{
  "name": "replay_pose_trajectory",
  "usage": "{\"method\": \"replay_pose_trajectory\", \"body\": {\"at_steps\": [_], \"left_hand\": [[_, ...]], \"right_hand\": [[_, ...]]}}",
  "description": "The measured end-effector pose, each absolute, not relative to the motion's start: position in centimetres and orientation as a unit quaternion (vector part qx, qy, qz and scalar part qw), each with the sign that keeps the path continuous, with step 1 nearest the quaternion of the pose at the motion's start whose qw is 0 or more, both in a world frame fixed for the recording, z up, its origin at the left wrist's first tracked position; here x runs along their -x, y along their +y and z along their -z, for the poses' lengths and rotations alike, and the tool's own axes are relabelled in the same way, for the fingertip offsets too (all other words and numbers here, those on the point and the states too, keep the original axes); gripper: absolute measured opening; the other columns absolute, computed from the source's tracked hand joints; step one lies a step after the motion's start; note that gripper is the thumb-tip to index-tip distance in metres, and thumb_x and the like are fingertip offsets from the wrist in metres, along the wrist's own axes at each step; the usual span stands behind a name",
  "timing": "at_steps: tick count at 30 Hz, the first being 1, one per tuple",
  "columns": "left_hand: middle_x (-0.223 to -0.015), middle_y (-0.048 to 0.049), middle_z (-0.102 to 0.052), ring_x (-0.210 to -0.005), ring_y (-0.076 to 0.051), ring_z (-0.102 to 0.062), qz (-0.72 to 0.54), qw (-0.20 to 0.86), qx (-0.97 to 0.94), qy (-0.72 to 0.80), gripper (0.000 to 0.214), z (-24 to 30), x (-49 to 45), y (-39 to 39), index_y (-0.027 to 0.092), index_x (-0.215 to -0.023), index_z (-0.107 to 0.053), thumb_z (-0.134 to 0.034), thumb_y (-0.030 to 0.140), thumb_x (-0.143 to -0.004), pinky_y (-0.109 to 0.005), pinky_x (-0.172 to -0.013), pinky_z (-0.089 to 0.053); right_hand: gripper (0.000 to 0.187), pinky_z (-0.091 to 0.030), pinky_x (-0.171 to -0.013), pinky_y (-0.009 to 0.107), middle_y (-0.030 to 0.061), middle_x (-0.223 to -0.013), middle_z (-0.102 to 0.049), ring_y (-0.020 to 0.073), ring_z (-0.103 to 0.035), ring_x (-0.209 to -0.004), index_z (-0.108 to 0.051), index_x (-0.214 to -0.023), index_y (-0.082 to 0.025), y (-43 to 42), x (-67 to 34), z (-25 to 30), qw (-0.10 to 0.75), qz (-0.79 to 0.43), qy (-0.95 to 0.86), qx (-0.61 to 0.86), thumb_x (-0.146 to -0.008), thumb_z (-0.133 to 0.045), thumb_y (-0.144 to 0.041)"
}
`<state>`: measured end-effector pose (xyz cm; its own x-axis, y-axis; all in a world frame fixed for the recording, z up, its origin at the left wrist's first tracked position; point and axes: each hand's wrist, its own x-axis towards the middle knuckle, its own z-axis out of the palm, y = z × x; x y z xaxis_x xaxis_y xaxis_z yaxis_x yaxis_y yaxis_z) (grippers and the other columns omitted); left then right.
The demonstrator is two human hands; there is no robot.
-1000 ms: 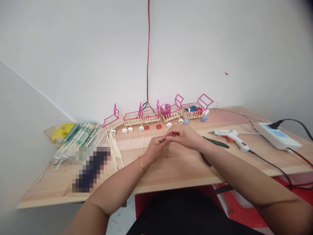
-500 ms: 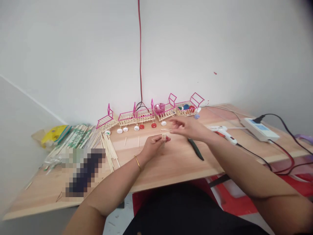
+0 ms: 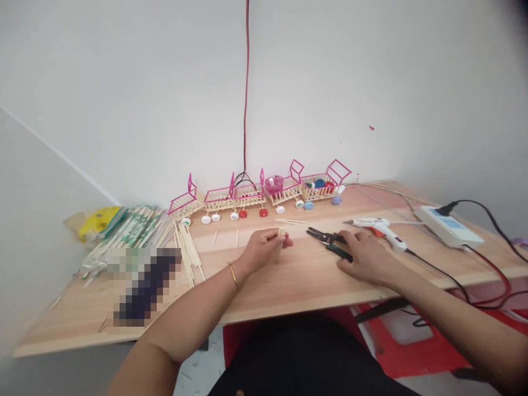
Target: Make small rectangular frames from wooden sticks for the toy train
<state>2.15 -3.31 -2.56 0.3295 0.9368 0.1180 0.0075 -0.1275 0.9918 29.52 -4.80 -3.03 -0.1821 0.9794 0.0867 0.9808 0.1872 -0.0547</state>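
My left hand (image 3: 270,246) is closed in a pinch on a few short wooden sticks (image 3: 281,233), held upright above the table. To its right, my right hand (image 3: 365,256) rests on the table with its fingers and thumb around the dark green handles of the pliers (image 3: 325,237). The pliers' black jaws point left and look parted. Between the hands and the carts lie a couple of cut sticks (image 3: 290,221). Just beyond my right fingers is a white glue gun (image 3: 383,229) with a red trigger.
Small stick-built carts (image 3: 284,193) with pink rims and bottle-cap wheels line the wall. Loose sticks (image 3: 187,253) and bagged sticks (image 3: 138,231) lie at left, near a blurred dark object (image 3: 146,291). At right, a white power strip (image 3: 449,226) trails cables.
My right hand has moved right and down from beside the left hand and the cut sticks onto the pliers. My left hand still pinches the short sticks. The view has shifted slightly.
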Motion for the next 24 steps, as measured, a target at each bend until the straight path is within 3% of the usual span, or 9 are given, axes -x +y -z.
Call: {"method": "replay_pose_trajectory", "body": {"at_steps": [4,7,9,13,19,24], "left_hand": [[-0.082,-0.0097,-0.071,-0.079,-0.020,-0.067,-0.421,0.587,-0.589,0.362,0.029,2.2,-2.2,-3.6,0.012,-0.086,-0.066,-0.064,0.039,-0.075,-0.034,-0.078,-0.052],[-0.080,-0.0097,-0.070,-0.076,-0.020,-0.067,-0.416,0.623,-0.569,0.340,0.029,2.2,-2.2,-3.7,0.012,-0.088,-0.064,-0.065,0.038,-0.075,-0.035,-0.076,-0.051],[-0.080,-0.0096,-0.070,-0.074,-0.018,-0.066,-0.412,0.622,-0.574,0.336,0.029,2.2,-2.2,-3.8,0.012,-0.088,-0.064,-0.064,0.038,-0.076,-0.034,-0.075,-0.051],[-0.081,-0.0097,-0.069,-0.074,-0.016,-0.063,-0.396,0.576,-0.631,0.338,0.029,1.9,-2.0,-3.9,0.011,-0.091,-0.064,-0.059,0.037,-0.080,-0.029,-0.070,-0.049],[-0.085,-0.0106,-0.069,-0.075,-0.014,-0.060,-0.373,0.506,-0.708,0.324,0.029,1.4,-2.0,-4.2,0.010,-0.087,-0.068,-0.052,0.035,-0.086,-0.024,-0.067,-0.045],[-0.084,-0.0094,-0.070,-0.064,-0.010,-0.055,-0.377,0.484,-0.719,0.325,0.027,1.6,-2.0,-4.3,0.011,-0.090,-0.069,-0.052,0.031,-0.086,-0.021,-0.059,-0.043]], "right_hand": [[0.055,-0.042,-0.086,0.038,0.0172,-0.115,-0.055,0.0296,-0.053,-0.106,-0.041,-0.126,-0.014,-5.7,-30.0,2.8,0.192,-0.050,-0.795,0.574,-0.074,-0.047,-0.032],[0.047,-0.046,-0.082,0.036,0.0107,-0.102,-0.061,0.0243,-0.059,-0.094,-0.039,-0.126,-0.019,-5.7,-30.0,2.0,0.255,-0.170,-0.772,0.557,-0.082,-0.040,-0.033],[0.048,-0.046,-0.084,0.037,0.0102,-0.103,-0.060,0.0244,-0.059,-0.095,-0.037,-0.129,-0.020,-5.5,-29.6,1.1,0.247,-0.214,-0.787,0.524,-0.083,-0.042,-0.035],[0.062,-0.035,-0.101,0.047,0.0131,-0.128,-0.044,0.0304,-0.043,-0.120,-0.029,-0.135,-0.022,-5.1,-28.3,-0.7,0.205,-0.173,-0.868,0.417,-0.078,-0.052,-0.030],[0.066,-0.036,-0.100,0.048,0.0122,-0.121,-0.041,0.0287,-0.042,-0.116,-0.027,-0.135,-0.024,-5.1,-26.6,-1.7,0.180,-0.159,-0.891,0.384,-0.074,-0.053,-0.020],[0.072,-0.035,-0.100,0.048,0.0121,-0.122,-0.039,0.0297,-0.038,-0.120,-0.027,-0.136,-0.025,-5.0,-26.0,-1.9,0.175,-0.147,-0.897,0.378,-0.069,-0.054,-0.015]]}}
